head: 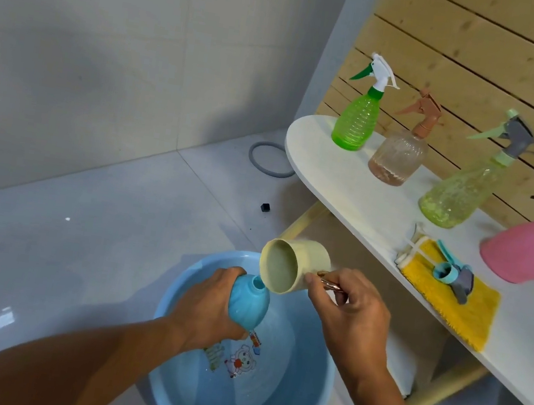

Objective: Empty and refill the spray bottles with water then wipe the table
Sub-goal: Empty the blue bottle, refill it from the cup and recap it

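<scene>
Blue bottle: your left hand has its grip wrapped round the round blue bottle, which is tilted over the blue basin, its open neck pointing up at the cup. Its spray head is off.
Cup: your right hand pinches the copper-coloured handle of the cream cup, tipped so its rim sits right at the bottle's neck.
Basin: on the floor just beside the counter, holding water, with a cartoon print on its bottom.
Spray head: a teal and grey trigger head lies on the yellow cloth at the counter's near edge.
Other bottles: along the counter's back stand a green bottle, a clear bottle with a brown trigger, a yellow-green glass bottle and a pink bottle with a black trigger, all upright and capped.
Floor: beyond the basin, by the counter's far end, lie a grey ring and a small black cube.
</scene>
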`<state>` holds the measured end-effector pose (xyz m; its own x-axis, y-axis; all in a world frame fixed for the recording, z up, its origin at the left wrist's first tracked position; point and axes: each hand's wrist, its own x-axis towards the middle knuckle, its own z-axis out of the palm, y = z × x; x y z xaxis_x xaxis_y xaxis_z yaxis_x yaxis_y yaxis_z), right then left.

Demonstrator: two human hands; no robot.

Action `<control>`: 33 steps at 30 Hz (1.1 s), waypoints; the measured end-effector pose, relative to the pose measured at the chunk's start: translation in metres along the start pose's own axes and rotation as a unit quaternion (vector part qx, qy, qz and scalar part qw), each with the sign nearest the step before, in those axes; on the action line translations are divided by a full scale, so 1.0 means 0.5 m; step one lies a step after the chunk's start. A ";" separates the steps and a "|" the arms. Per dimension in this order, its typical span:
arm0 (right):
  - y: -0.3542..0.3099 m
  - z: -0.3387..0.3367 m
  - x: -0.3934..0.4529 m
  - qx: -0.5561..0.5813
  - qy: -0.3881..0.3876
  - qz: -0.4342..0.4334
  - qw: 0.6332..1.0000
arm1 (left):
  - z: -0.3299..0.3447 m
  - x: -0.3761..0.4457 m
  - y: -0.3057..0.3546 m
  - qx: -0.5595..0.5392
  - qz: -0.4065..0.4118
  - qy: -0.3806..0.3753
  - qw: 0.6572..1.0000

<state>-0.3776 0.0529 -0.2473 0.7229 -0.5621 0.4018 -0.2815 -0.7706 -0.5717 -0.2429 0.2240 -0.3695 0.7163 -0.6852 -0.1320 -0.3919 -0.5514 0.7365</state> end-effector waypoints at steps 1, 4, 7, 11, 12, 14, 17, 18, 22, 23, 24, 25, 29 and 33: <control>-0.001 0.000 0.001 -0.012 0.002 -0.004 1.000 | 0.000 0.000 0.000 0.000 0.000 0.000 1.000; -0.003 -0.002 0.001 -0.038 0.009 -0.019 0.999 | -0.001 0.001 0.000 0.001 -0.001 0.003 1.000; -0.004 -0.004 0.001 -0.061 0.013 -0.034 0.997 | -0.002 0.003 0.002 0.000 -0.001 0.007 1.000; -0.006 -0.004 0.003 -0.094 0.024 -0.054 0.994 | -0.001 0.003 0.002 0.002 -0.001 0.007 1.000; -0.008 -0.004 0.003 -0.099 0.029 -0.062 0.993 | -0.001 0.004 0.002 0.004 -0.001 0.008 1.000; -0.010 -0.005 0.002 -0.110 0.036 -0.076 0.990 | 0.000 0.004 0.002 0.007 -0.002 0.006 1.000; -0.014 -0.006 0.003 -0.122 0.051 -0.097 0.986 | 0.001 0.005 0.004 0.009 -0.003 0.005 1.000; -0.014 -0.006 0.004 -0.125 0.056 -0.106 0.985 | 0.001 0.005 0.004 0.010 -0.004 0.006 1.000; -0.009 -0.003 0.004 -0.137 0.081 -0.149 0.976 | 0.001 0.006 0.005 0.007 -0.008 0.005 1.000; -0.006 0.000 0.004 -0.143 0.088 -0.162 0.972 | 0.002 0.006 0.005 0.008 -0.008 0.005 1.000; -0.003 0.002 0.004 -0.148 0.095 -0.178 0.968 | 0.003 0.006 0.005 0.010 -0.008 0.005 1.000; 0.000 0.005 0.004 -0.152 0.105 -0.197 0.963 | 0.003 0.006 0.005 0.010 -0.009 0.005 1.000; 0.008 0.007 0.004 -0.175 0.145 -0.289 0.930 | 0.004 0.005 0.002 0.007 -0.007 0.003 1.000; 0.011 0.005 0.003 -0.173 0.138 -0.351 0.910 | 0.004 0.006 0.003 -0.008 -0.013 -0.001 1.000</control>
<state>-0.3766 0.0488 -0.2515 0.6295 0.0877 0.7721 -0.0280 -0.9904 0.1354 -0.2427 0.2201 -0.3702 0.7251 -0.6713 -0.1534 -0.3632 -0.5621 0.7431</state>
